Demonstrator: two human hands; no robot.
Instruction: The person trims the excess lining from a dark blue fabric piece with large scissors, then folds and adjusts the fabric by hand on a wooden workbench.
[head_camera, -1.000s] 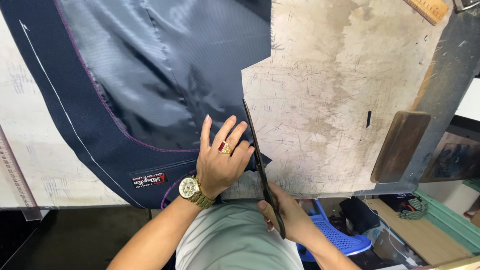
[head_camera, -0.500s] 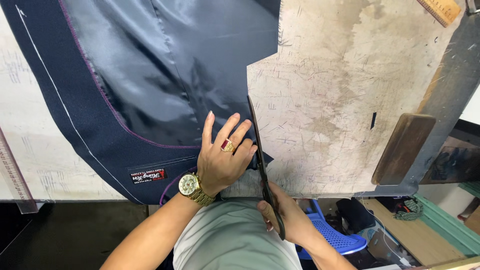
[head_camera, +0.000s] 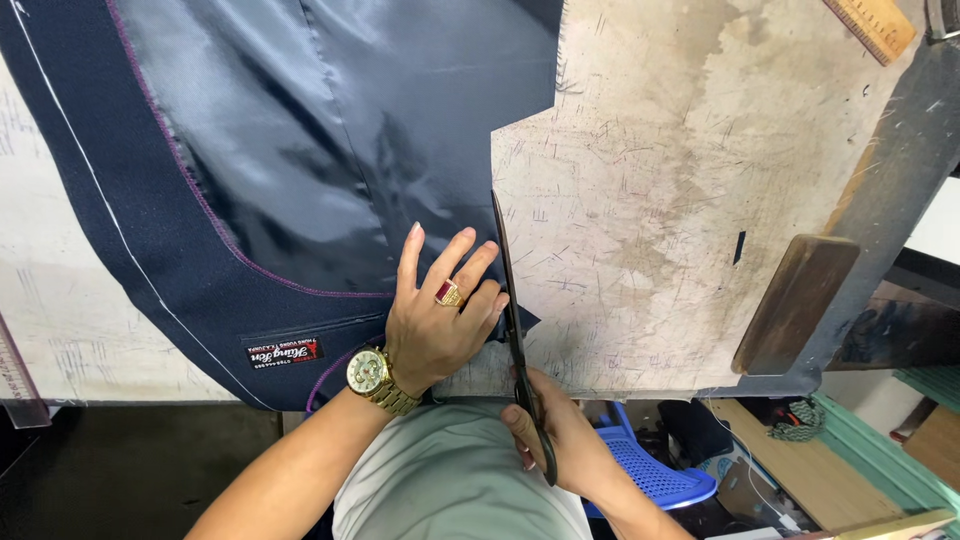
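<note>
A navy jacket piece (head_camera: 170, 230) with shiny grey-blue lining (head_camera: 330, 150) lies spread on a worn cutting table (head_camera: 680, 200). My left hand (head_camera: 440, 320), wearing a gold watch and a red-stoned ring, presses flat on the fabric's lower right edge. My right hand (head_camera: 555, 440) grips the handles of long black scissors (head_camera: 510, 300) at the table's near edge. The blades run along the fabric's right edge, just right of my left fingers, tips pointing away from me. A small label (head_camera: 285, 352) is sewn near the jacket's lower edge.
A wooden ruler (head_camera: 870, 25) lies at the top right corner. A dark wooden block (head_camera: 795, 300) rests at the table's right edge. Below the table are a blue plastic basket (head_camera: 655, 470) and clutter on the floor. A clear ruler (head_camera: 20, 380) shows at the left edge.
The scissors and my right hand have stayed along the fabric's right edge. My left hand has shifted only slightly on the cloth; the view has drifted a little.
</note>
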